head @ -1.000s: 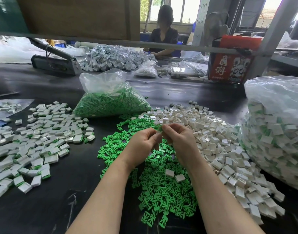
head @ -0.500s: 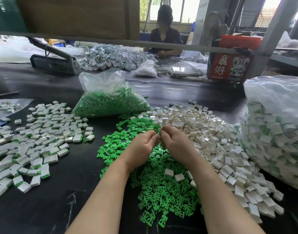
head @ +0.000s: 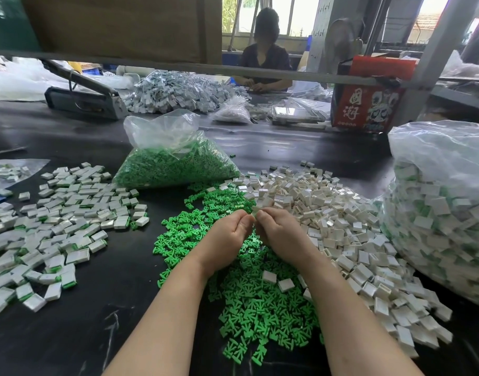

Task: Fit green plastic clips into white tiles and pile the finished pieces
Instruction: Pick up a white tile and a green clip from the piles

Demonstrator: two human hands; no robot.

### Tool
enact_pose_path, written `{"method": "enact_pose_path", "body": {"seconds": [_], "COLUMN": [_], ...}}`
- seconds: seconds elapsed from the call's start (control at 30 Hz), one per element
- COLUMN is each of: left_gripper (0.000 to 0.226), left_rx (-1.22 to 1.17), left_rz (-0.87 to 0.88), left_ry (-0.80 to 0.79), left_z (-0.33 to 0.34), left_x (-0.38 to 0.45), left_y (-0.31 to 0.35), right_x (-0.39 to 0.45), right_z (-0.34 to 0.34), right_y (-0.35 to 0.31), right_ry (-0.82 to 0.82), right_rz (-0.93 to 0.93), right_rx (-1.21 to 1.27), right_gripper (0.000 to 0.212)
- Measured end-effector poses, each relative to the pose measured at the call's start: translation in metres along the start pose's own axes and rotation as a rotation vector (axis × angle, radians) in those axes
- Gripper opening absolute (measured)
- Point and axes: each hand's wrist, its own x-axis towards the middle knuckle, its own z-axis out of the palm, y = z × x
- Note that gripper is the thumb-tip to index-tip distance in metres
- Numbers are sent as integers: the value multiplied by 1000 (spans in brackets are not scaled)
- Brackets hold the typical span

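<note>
My left hand (head: 228, 234) and my right hand (head: 279, 234) meet fingertip to fingertip above a spread of loose green clips (head: 249, 299). Between the fingertips a small white tile (head: 255, 210) shows, pinched by both hands; most of it is hidden by the fingers. A heap of empty white tiles (head: 349, 240) lies just right of my hands. The pile of finished tiles with green edges (head: 56, 226) covers the table to the left.
A clear bag of green clips (head: 176, 164) stands behind the loose clips. A big bag of finished pieces (head: 439, 213) fills the right side. At the back are a sealing machine (head: 83, 100), a red box (head: 368, 101) and a seated person (head: 265, 63).
Both hands have sunk slightly and drawn closer together over the green clips, fingertips staying pressed on the small piece. The piles have not moved.
</note>
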Motion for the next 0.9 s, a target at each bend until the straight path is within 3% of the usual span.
{"method": "enact_pose_path", "body": {"seconds": [0.37,0.53,0.7,0.9], "left_gripper": [26,25,27,29], "left_rx": [-184,-31,11,62], "left_rz": [-51,-24,-11,-10], "left_ry": [14,-27,-8,26], "left_z": [2,1,2,5], "left_x": [-2,-1,0,1], "left_y": [0,1,-1,-2], "right_x": [3,2,0,0], "right_z": [1,-1,0,2], "right_y": [3,2,-1,-3], "right_ry": [-85,-50,-33,-64], "right_rz": [33,24,-1,-5], "right_rx": [89,88,-59,-288], "right_gripper": [33,28,37,31]}}
